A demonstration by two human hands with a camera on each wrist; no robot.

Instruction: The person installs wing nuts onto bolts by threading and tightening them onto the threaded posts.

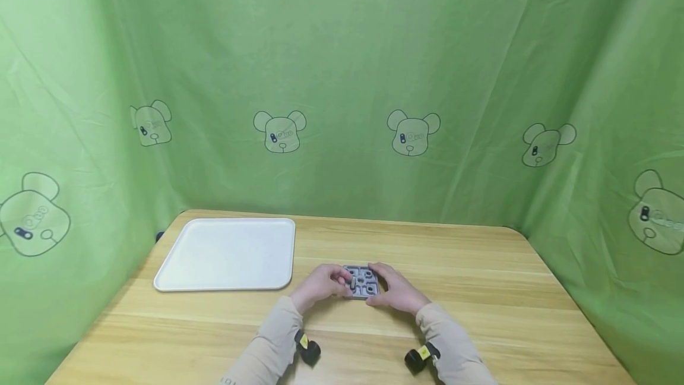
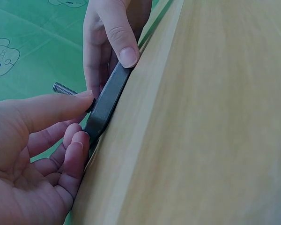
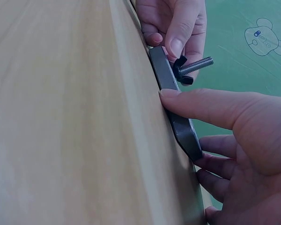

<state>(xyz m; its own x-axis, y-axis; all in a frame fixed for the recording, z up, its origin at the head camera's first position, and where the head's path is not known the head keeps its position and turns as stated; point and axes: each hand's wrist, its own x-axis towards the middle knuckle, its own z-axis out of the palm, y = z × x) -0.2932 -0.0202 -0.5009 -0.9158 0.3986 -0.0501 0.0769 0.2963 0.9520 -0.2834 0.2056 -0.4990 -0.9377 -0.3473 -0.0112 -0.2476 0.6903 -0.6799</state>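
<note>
A square grey plate (image 1: 366, 282) with recessed corners and a centre hole lies flat on the table; both wrist views show its dark side edge. A threaded bolt (image 3: 199, 64) stands up from the plate at its left side, with a black wing nut (image 3: 180, 70) at its base. My left hand (image 1: 322, 283) pinches the wing nut between thumb and fingers, its other fingers curled beside the plate. From the right, my right hand (image 1: 398, 291) grips the plate, thumb (image 3: 171, 93) on the near edge and fingers round the far side.
A white tray (image 1: 230, 254) lies at the back left of the wooden table (image 1: 454, 260). Green curtains (image 1: 342, 183) printed with bear heads surround the table at the back and sides. Black wrist cameras (image 1: 308, 349) are strapped to both sleeves.
</note>
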